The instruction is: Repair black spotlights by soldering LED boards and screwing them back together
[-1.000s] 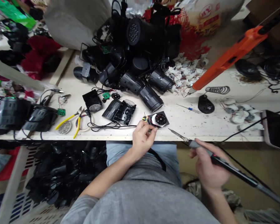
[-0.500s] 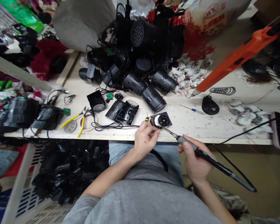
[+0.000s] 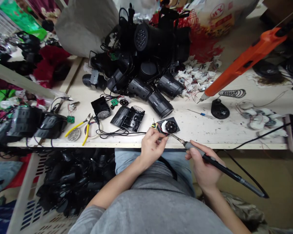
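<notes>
Right hand grips iron, tip just beside left hand. Left fingers pinched, contents unclear; black disc just beyond them.

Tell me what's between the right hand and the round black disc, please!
In the head view, the soldering iron's metal tip stretches between the right hand and the round black disc.

The right hand holds a soldering iron near a black disc.
</notes>
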Demonstrator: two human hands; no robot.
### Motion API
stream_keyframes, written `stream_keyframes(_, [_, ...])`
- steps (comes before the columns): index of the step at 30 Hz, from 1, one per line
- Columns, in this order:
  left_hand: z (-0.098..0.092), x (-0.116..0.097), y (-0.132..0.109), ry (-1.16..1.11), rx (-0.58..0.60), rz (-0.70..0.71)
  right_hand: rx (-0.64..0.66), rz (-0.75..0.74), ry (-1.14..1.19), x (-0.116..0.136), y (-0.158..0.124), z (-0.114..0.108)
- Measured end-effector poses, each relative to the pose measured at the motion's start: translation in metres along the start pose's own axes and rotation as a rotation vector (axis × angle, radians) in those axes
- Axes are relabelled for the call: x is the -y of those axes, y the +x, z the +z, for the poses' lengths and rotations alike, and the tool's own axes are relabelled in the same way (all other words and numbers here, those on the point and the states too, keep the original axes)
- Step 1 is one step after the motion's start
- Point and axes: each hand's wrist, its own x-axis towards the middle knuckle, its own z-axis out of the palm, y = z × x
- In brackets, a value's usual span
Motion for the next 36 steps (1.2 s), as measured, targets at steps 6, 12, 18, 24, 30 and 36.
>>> stream_keyframes(6, [0.0006, 0.0021, -0.0011, -0.001, 0.014, 0.019, 0.007, -0.016, -0.008, -0.0001, 0.0003, 0.0004])
stream_keyframes(12, [-0.0006, 0.0020, -0.0005, 0.005, 0.008, 0.046, -0.003, -0.009, 0.001, -0.0012, -0.0013, 0.0008])
stream_keyframes(18, [-0.0017, -0.0001, 0.0009, 0.002, 0.007, 0.043, 0.005, -0.015, -0.030, -0.0006, -0.0016, -0.0002])
stream_keyframes(24, [-0.0026, -0.0020, 0.0015, -0.011, 0.004, 0.047, 0.018, -0.066, -0.035, -0.0028, -0.0016, -0.0014])
stream_keyframes(30, [-0.0043, -0.0037, 0.0024, 0.011, 0.010, 0.065, 0.036, -0.135, -0.071, -0.0045, -0.0022, -0.0014])
stream_keyframes(36, [-0.0067, -0.0073, 0.0034, 0.020, 0.021, 0.079, 0.044, -0.218, -0.125, -0.0029, -0.0009, -0.0056])
